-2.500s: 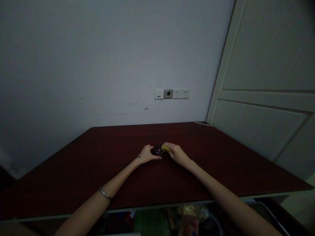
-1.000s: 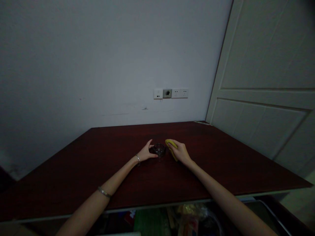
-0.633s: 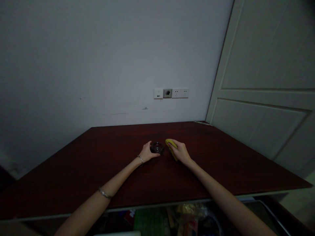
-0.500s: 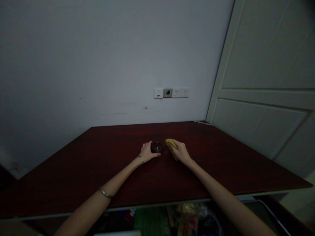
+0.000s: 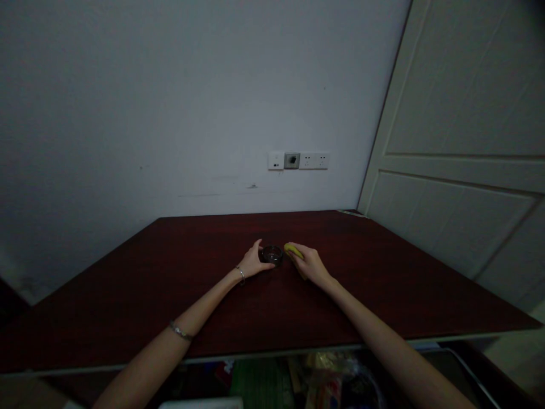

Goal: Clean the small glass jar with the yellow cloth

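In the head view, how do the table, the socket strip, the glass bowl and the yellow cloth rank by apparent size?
1. table
2. socket strip, though it is farther away
3. glass bowl and yellow cloth: unsure, since the right hand covers part of the cloth.

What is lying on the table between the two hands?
In the head view, a small glass dish sits between the left hand and the right hand, which holds a yellow cloth.
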Action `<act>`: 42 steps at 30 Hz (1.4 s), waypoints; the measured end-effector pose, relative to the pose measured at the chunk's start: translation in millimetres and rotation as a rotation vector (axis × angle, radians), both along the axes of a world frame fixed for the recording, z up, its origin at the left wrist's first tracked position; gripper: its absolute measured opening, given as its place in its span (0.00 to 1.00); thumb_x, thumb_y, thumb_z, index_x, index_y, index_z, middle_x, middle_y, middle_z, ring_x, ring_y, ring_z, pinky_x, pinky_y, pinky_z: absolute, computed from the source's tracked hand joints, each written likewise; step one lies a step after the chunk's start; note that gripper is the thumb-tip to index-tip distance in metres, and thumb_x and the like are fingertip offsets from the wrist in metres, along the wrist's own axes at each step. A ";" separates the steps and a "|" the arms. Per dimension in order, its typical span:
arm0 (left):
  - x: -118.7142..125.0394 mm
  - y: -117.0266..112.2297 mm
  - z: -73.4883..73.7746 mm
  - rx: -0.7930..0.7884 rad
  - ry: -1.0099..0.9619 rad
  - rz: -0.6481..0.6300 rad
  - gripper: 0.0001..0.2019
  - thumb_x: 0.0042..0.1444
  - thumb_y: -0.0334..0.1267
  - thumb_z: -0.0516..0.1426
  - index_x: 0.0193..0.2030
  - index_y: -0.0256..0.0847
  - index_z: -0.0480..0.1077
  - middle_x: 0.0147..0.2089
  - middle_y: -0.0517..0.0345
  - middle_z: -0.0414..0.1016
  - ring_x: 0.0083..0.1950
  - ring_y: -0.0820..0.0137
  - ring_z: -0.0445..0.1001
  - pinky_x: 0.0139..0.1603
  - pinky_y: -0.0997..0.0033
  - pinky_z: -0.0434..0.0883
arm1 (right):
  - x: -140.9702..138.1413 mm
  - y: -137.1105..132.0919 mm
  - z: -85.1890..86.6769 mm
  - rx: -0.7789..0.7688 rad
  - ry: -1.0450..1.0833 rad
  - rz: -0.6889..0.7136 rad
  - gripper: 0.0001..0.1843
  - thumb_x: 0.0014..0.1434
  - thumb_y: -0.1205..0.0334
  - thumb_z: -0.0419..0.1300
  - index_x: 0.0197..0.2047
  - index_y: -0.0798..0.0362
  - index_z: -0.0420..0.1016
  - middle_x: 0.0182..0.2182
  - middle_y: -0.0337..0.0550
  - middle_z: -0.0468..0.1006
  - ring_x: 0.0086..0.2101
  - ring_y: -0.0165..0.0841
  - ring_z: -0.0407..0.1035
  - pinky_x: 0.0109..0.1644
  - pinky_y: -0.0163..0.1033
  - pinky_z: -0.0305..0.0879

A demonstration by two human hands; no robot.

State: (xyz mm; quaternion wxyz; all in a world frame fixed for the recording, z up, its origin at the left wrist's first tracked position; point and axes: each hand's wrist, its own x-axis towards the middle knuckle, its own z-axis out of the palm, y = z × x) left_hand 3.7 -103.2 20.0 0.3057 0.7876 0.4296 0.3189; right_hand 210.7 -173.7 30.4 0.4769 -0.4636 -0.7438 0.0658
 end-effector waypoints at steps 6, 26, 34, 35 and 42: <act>1.2 -5.1 3.4 0.103 0.192 0.071 0.49 0.28 0.57 0.64 0.57 0.33 0.57 0.54 0.39 0.62 0.57 0.50 0.59 0.56 0.54 0.59 | -0.6 10.0 -10.8 0.023 -0.057 0.005 0.18 0.56 0.66 0.52 0.50 0.51 0.69 0.48 0.47 0.73 0.50 0.38 0.66 0.55 0.45 0.61; -3.1 -1.3 -0.2 0.059 0.050 -0.150 0.34 0.35 0.50 0.64 0.50 0.38 0.66 0.46 0.50 0.74 0.46 0.61 0.72 0.48 0.65 0.67 | -6.5 -1.6 -6.9 0.052 -0.252 0.195 0.24 0.53 0.74 0.51 0.54 0.52 0.66 0.53 0.48 0.69 0.55 0.36 0.60 0.59 0.46 0.56; -4.4 -5.5 4.7 0.052 0.056 -0.154 0.32 0.36 0.51 0.64 0.49 0.38 0.67 0.44 0.52 0.75 0.44 0.62 0.72 0.47 0.65 0.68 | -4.4 25.2 -5.5 0.026 -0.188 0.142 0.23 0.53 0.74 0.50 0.51 0.51 0.69 0.50 0.45 0.72 0.52 0.36 0.65 0.57 0.45 0.60; -4.2 -5.3 4.6 0.053 0.062 -0.149 0.32 0.36 0.51 0.64 0.49 0.38 0.67 0.44 0.52 0.75 0.44 0.62 0.72 0.47 0.65 0.68 | -4.6 26.4 -4.4 0.020 -0.186 0.145 0.23 0.53 0.75 0.50 0.51 0.51 0.69 0.50 0.44 0.72 0.52 0.36 0.65 0.57 0.45 0.60; -2.4 -3.2 2.1 0.057 0.064 -0.137 0.33 0.35 0.51 0.64 0.50 0.38 0.66 0.45 0.50 0.74 0.45 0.61 0.72 0.47 0.65 0.67 | -7.6 6.7 1.0 0.013 -0.210 0.191 0.21 0.55 0.72 0.50 0.50 0.51 0.70 0.51 0.45 0.71 0.53 0.36 0.63 0.58 0.45 0.59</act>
